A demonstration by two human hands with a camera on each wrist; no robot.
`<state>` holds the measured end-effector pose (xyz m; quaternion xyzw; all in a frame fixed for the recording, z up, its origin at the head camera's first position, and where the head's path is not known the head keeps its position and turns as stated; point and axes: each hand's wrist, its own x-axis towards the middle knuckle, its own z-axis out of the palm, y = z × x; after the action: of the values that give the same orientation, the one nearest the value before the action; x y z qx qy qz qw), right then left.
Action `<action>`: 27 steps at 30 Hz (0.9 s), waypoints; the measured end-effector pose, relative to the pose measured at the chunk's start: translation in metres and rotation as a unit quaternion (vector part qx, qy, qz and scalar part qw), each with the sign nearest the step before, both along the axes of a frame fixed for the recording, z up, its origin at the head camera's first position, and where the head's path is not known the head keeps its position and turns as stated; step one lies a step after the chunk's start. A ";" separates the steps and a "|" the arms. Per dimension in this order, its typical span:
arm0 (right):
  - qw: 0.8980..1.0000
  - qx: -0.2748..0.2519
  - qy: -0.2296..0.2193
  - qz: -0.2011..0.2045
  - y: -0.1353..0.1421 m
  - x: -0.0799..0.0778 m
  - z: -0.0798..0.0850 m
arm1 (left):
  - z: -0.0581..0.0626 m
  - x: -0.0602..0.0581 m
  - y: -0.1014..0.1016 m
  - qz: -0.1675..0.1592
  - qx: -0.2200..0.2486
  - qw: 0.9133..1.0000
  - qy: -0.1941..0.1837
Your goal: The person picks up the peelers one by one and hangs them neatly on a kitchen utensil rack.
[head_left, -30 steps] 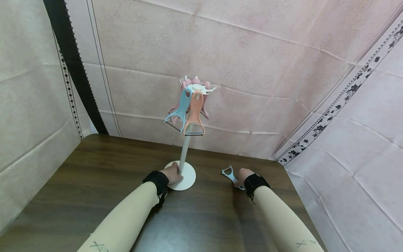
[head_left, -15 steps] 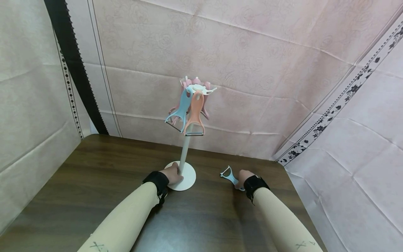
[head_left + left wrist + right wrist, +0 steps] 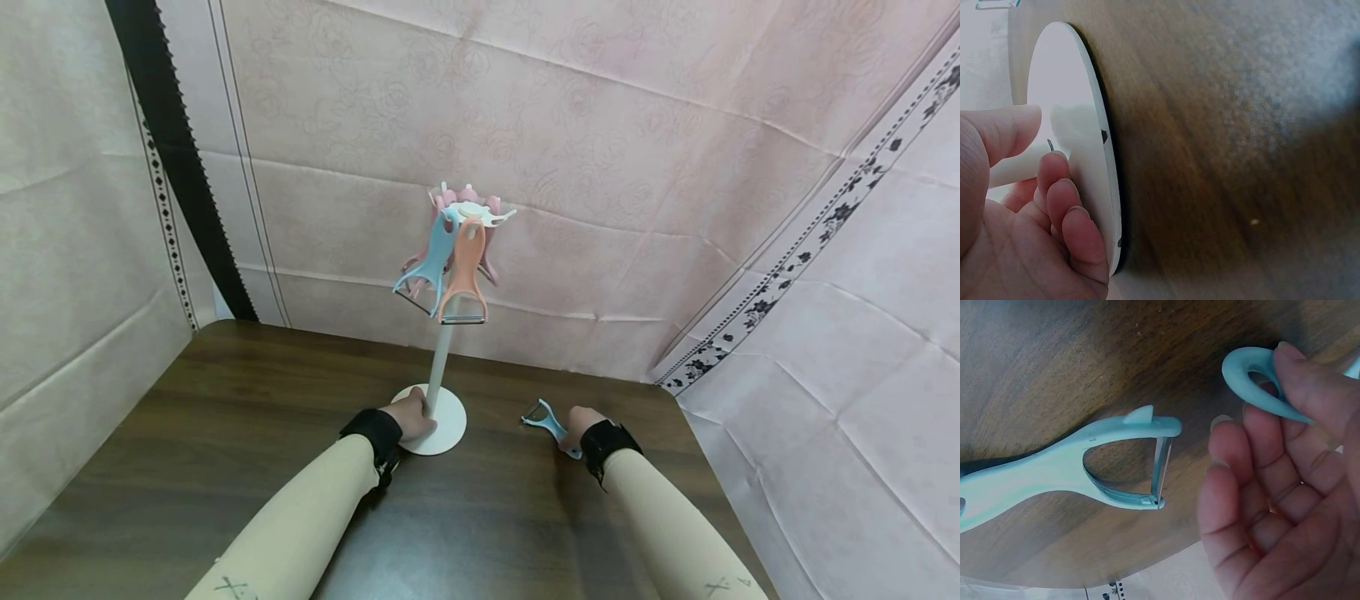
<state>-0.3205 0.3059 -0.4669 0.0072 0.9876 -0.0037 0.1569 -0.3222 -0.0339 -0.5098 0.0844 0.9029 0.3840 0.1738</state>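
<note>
My left hand (image 3: 411,414) grips the white pole (image 3: 442,358) of a stand just above its round base (image 3: 452,425). Thumb and fingers curl around the pole in the left wrist view. From the stand's white hooked top hang a blue peeler (image 3: 437,254), an orange peeler (image 3: 467,262) and several pink ones. My right hand (image 3: 582,423) pinches a light blue peeler (image 3: 553,423) by the handle, the looped handle end (image 3: 1250,397) showing past the thumb in the right wrist view. Another light blue peeler (image 3: 1029,478) lies on the table there, hidden in the head view.
The brown wooden table (image 3: 262,400) ends at a pale cloth wall (image 3: 562,250) close behind the stand. Cloth with a black floral border (image 3: 765,308) hangs at the right edge. A black strip (image 3: 180,158) runs down the back left corner.
The peeler in my right hand has turned slightly, its bladed head swinging left and a little toward me. My left hand and the stand stay essentially still.
</note>
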 end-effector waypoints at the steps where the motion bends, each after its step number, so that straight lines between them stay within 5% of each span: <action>1: 1.000 -0.003 -0.001 -0.001 0.000 0.000 -0.001 | 0.000 0.000 0.000 0.001 -0.001 1.000 -0.001; 7: 0.998 -0.058 -0.009 0.002 0.002 -0.003 -0.001 | 0.000 0.001 0.000 0.002 -0.003 1.000 0.000; 11: 0.992 -0.118 0.025 0.025 0.002 -0.006 0.001 | -0.002 0.000 0.000 0.002 0.000 1.000 0.003; 22: 0.962 -0.246 0.116 -0.006 -0.007 -0.011 0.030 | 0.000 0.000 0.001 0.003 0.001 1.000 -0.001; 27: 0.949 -0.263 0.173 0.019 -0.009 -0.010 0.046 | 0.004 0.003 0.001 0.004 -0.003 1.000 -0.002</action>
<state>-0.3306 0.2966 -0.4207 -0.0542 0.9635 -0.2616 -0.0201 -0.3195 -0.0334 -0.5056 0.0791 0.9042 0.3818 0.1743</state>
